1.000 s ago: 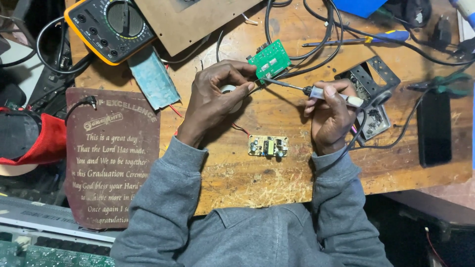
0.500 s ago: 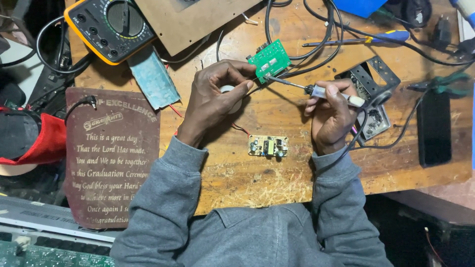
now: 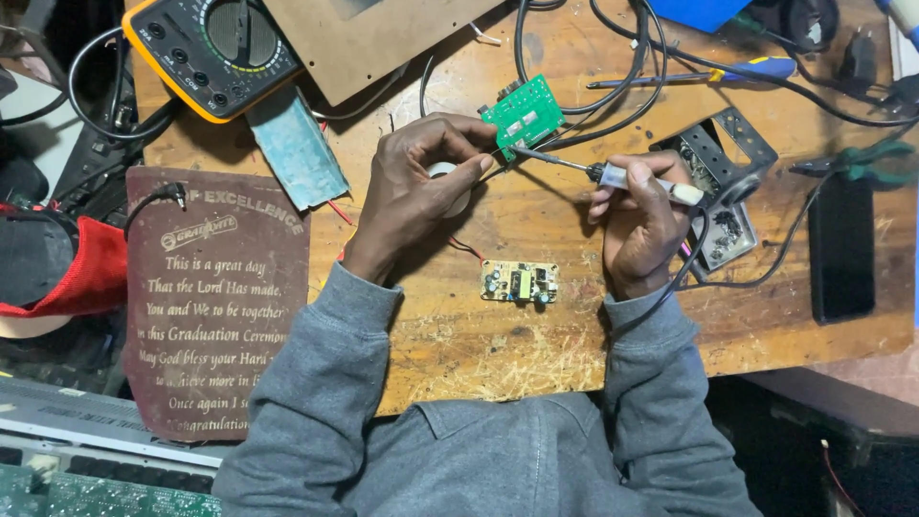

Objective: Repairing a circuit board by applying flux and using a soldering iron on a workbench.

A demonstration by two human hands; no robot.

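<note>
My left hand (image 3: 421, 187) pinches the lower edge of a small green circuit board (image 3: 523, 116) and tilts it up off the wooden bench (image 3: 536, 220). A pale round object sits under that palm, mostly hidden. My right hand (image 3: 641, 220) grips a soldering iron (image 3: 632, 178) by its grey and cream handle. Its thin metal tip touches the green board's lower edge. A second, smaller yellowish circuit board (image 3: 520, 283) lies flat on the bench between my wrists, with thin red wires beside it.
A yellow multimeter (image 3: 215, 48) sits top left beside a brown panel (image 3: 383, 38). A dark engraved plaque (image 3: 215, 297) lies left. Black cables, a blue-handled screwdriver (image 3: 756, 69), green pliers (image 3: 866, 161), a metal bracket (image 3: 728, 182) and a black phone (image 3: 842, 244) are right.
The soldering iron tip has shifted slightly along the green board's edge; both hands otherwise stay in place.
</note>
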